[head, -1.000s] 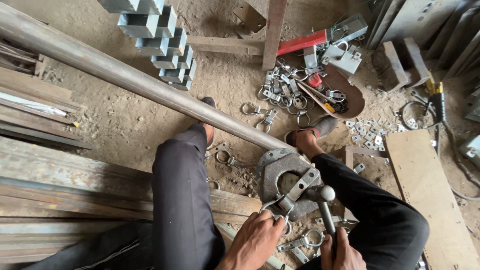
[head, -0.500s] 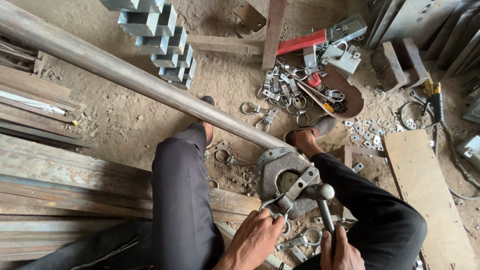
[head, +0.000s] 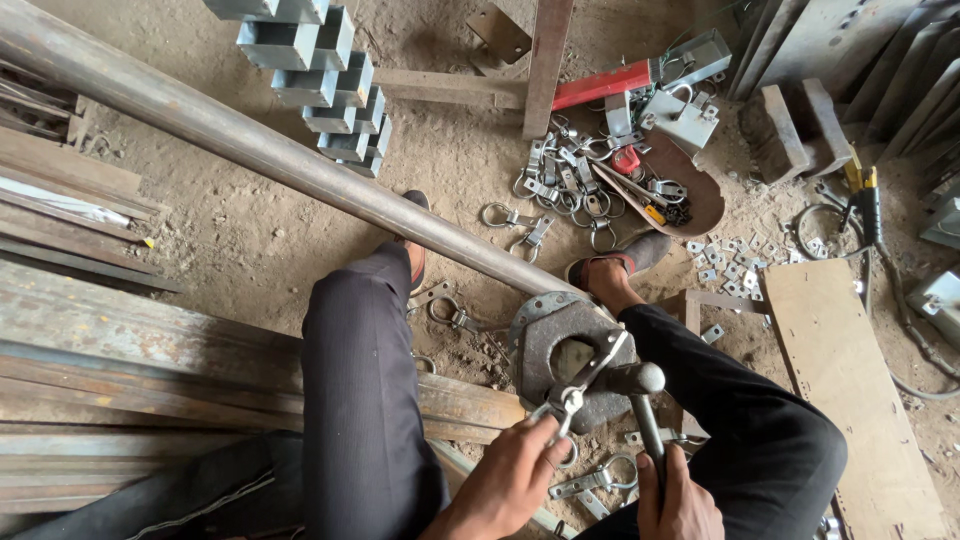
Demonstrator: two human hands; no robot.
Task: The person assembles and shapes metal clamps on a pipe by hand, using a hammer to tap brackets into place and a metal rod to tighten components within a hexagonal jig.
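Left hand (head: pixel 510 485) steadies a metal clamp (head: pixel 585 375); right hand (head: pixel 680 505) seemingly grips a hammer (head: pixel 640 400)

Black trousers (head: pixel 370 400), grey steel pipe (head: pixel 250 145), red bar (head: pixel 603 84) (paint bright).

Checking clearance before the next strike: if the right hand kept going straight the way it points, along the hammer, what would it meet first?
Probably the flat metal clamp piece that the left hand holds on the round steel plate. The right hand points up along the hammer, whose head sits right beside that piece; depth is unclear.
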